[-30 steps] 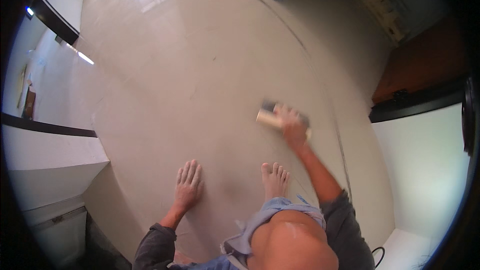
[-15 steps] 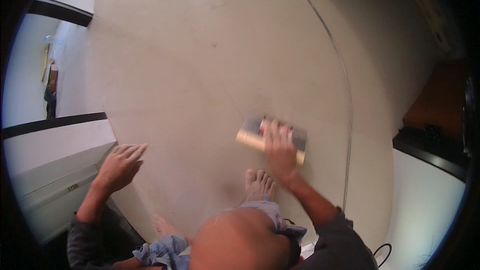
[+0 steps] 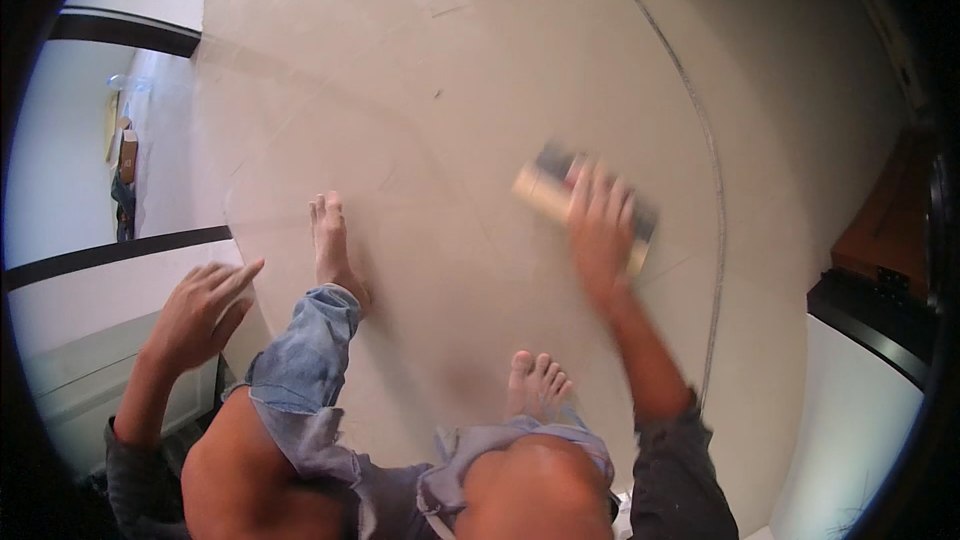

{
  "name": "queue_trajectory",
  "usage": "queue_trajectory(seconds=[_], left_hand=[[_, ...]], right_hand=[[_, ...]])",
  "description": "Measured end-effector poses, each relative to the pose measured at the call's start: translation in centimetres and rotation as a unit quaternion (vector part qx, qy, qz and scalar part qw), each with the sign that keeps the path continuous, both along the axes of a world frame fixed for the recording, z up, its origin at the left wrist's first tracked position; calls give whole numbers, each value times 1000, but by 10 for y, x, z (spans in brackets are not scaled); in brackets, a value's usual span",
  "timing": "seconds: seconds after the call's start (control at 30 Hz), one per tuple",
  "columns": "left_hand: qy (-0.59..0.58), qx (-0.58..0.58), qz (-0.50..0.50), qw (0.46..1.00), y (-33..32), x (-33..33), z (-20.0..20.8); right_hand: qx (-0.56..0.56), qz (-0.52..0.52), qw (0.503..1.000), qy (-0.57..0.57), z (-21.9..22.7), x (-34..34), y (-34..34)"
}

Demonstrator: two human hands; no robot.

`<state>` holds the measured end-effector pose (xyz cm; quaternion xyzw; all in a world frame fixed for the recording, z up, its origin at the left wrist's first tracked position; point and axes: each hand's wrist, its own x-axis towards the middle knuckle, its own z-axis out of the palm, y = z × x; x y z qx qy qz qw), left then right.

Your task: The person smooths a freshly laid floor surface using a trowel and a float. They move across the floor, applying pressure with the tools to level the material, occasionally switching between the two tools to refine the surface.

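My right hand (image 3: 602, 230) lies over a flat rectangular sponge float (image 3: 545, 190), dark grey on top with a pale yellow layer along its edge. The fingers wrap across its top, and both are a little smeared by motion. Underneath, the float appears to rest on the beige tiled floor (image 3: 450, 150). My left hand (image 3: 203, 312) hangs in the air at the left, holding nothing, its fingers stretched and slightly apart. Whitish dust covers its fingertips.
My bare left foot (image 3: 332, 245) stands forward on the floor, and my bare right foot (image 3: 538, 385) is nearer. A dark line (image 3: 718, 200) curves down the floor at the right. White walls with black trim (image 3: 130, 240) stand at the left; a brown wooden piece (image 3: 885, 215) is at the right.
My right hand and the float have moved forward and somewhat right over the floor. My left foot has stepped forward. My left hand has shifted slightly left.
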<state>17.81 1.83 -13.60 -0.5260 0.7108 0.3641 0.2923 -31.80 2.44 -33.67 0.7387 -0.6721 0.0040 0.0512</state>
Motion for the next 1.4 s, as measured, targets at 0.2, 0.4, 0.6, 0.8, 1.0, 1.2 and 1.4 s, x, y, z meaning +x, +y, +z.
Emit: queue_trajectory(seconds=[0.2,0.4,0.6,0.8,1.0,1.2,1.4], left_hand=[[85,-63,-8,994,-66,-31,-53],[139,-235,2,962,-99,-47,-179],[175,-373,-11,911,-222,-77,-235],[197,-436,92,873,-299,-104,-247],[222,-389,42,893,-271,-127,-248],[473,-78,-287,829,-78,-191,-287],[641,273,-173,696,-77,-150,-228]], right_hand=[[227,-46,971,-51,36,-58,-177],[240,293,925,-6,48,-15,-11],[185,-175,966,-29,6,-62,-182],[166,60,975,134,7,140,-132],[298,-361,884,9,32,52,-248],[142,-19,981,127,16,168,-214],[122,-183,975,28,0,89,-273]])
